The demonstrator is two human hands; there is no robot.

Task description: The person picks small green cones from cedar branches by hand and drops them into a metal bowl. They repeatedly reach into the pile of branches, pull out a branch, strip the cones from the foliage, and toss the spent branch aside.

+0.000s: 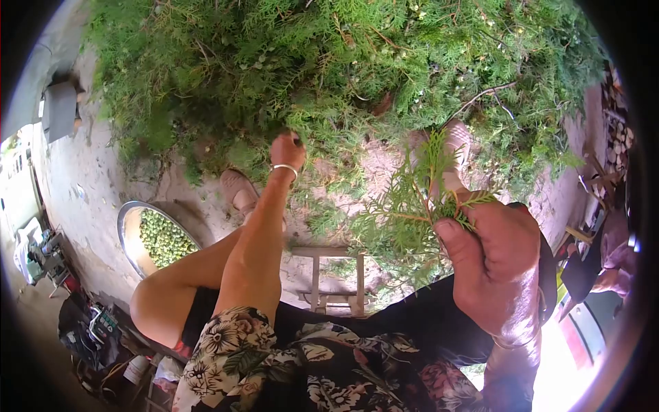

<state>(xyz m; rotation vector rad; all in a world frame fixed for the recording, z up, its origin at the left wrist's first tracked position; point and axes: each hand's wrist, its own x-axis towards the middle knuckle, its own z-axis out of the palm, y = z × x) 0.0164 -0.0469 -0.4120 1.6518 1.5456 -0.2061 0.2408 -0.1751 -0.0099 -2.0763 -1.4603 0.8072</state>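
In the head view, the right hand [498, 264] is wrapped tight around a flat, feathery green twig [412, 206], close above the lap. The twig looks light, soft and bendy. Its thin woody stem by the thumb is the best place to hold. The left hand [287, 151] reaches out into the big heap of bushy green branches [329, 62]. Its fingers are hidden, so I cannot tell if it grips. A round shiny metal bowl [124, 221] of little green balls [163, 239] sits nearby.

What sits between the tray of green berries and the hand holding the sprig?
In the head view, the person's left forearm and knee, then a small wooden stool, lie between the tray and the right hand gripping the sprig.
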